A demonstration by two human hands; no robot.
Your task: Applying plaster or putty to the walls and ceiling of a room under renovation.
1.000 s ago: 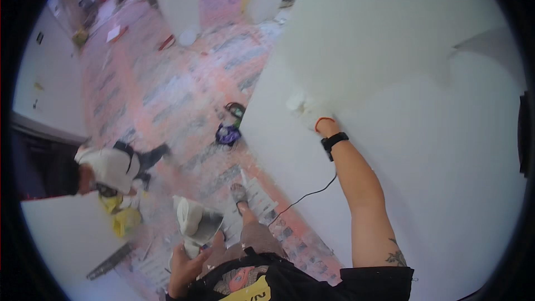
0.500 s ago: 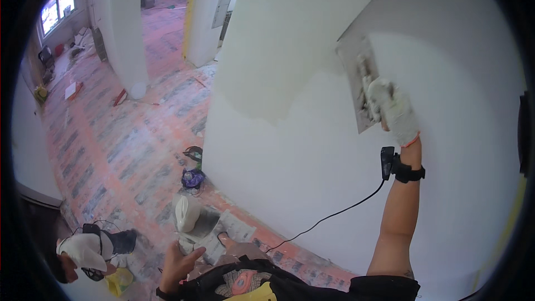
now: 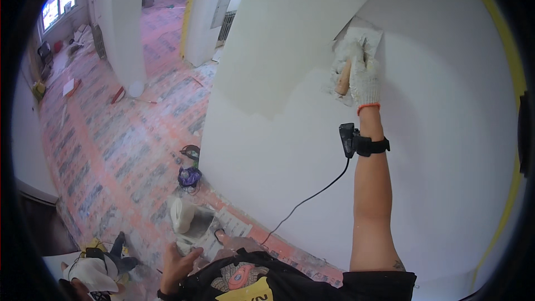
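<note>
One white-knit-gloved right hand (image 3: 366, 77) gripped a flat grey metal trowel (image 3: 373, 31) by its brown wooden handle (image 3: 344, 81), apparently steadying it against smooth white wall (image 3: 284, 159); couldn't tell whether your bare left hand (image 3: 179, 265) held anything.

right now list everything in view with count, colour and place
trowel: 1, greyish, against the wall, upper right
wall: 1, white with a greyish patch, centre to right
board: 1, grey, lower left of centre
lump: 1, white, at the board
wrist device: 1, black, right wrist
cable: 1, black, below the device
bundle: 1, purple, floor beside wall
floor: 1, reddish and grey, left
column: 1, white, upper left
windows: 2, bright, top left
co-worker: 1, white top, bottom left
glove: 1, white, orange cuff, right hand
right grip: 1, gloved, on the trowel
left grip: 1, bare, by the board
right forearm: 1, bare, right of centre
</note>
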